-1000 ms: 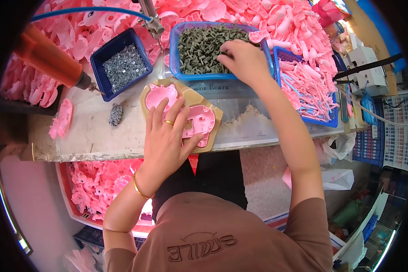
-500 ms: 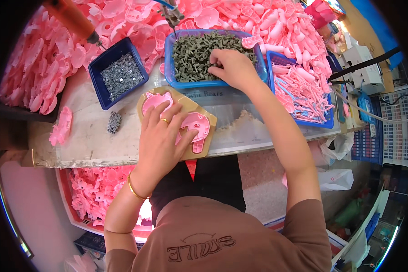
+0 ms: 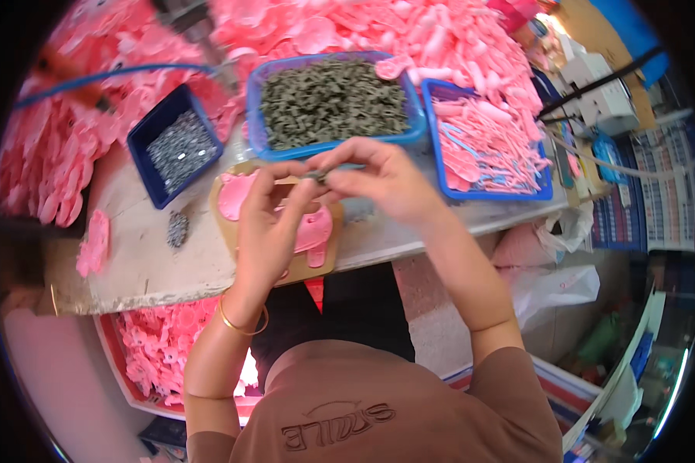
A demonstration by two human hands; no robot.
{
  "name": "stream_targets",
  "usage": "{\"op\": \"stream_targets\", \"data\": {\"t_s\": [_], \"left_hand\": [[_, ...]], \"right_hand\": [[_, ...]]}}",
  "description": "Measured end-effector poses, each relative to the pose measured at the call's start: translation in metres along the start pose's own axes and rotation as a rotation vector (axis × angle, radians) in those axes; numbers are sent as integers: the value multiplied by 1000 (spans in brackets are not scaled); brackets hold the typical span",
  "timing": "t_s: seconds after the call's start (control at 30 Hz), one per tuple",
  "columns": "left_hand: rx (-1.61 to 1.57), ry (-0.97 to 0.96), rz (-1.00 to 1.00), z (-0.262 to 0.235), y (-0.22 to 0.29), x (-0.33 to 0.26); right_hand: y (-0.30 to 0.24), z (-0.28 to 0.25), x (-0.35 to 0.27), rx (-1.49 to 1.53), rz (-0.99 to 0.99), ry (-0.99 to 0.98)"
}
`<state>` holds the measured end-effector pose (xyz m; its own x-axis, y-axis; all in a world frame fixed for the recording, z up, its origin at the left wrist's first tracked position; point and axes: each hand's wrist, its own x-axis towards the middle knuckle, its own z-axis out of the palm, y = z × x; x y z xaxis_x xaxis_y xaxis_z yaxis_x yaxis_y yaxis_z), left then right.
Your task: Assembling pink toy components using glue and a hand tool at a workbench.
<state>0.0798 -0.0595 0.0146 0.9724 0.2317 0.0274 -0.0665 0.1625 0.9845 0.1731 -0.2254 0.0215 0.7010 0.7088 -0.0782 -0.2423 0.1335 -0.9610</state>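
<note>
Above the tan fixture board [image 3: 225, 218], my two hands meet fingertip to fingertip. Between them is a small grey-green plastic piece [image 3: 316, 177], mostly covered by the fingers. My right hand [image 3: 386, 179] pinches it from the right, and my left hand [image 3: 269, 208] closes on it from the left. Two pink shell parts lie in the board: one pink shell [image 3: 235, 196] at its left, another pink shell [image 3: 314, 230] partly below my left hand. Just beyond the hands stands a clear blue tub [image 3: 256, 116] filled with similar grey-green pieces.
A dark blue tray [image 3: 143, 160] of small metal screws stands left, with a screw clump [image 3: 177, 229] before it. A blue basket [image 3: 486, 193] holds thin pink parts. Heaped pink parts [image 3: 316, 31] cover the back. Blurred hanging screwdrivers [image 3: 197, 31] reach over the upper left.
My right hand has come out of the tub with a grey-green piece. My left hand has lifted off the pink shells to meet it. The view has shifted a little.
</note>
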Motion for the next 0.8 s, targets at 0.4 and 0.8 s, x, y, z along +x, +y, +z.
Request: {"op": "stream_targets", "data": {"t_s": [0.4, 0.8], "left_hand": [[949, -104, 673, -20, 20, -10], [737, -224, 513, -9, 25, -23]], "right_hand": [[-16, -110, -79, -998, -171, 834], [-23, -165, -63, -1416, -260, 799]]}}
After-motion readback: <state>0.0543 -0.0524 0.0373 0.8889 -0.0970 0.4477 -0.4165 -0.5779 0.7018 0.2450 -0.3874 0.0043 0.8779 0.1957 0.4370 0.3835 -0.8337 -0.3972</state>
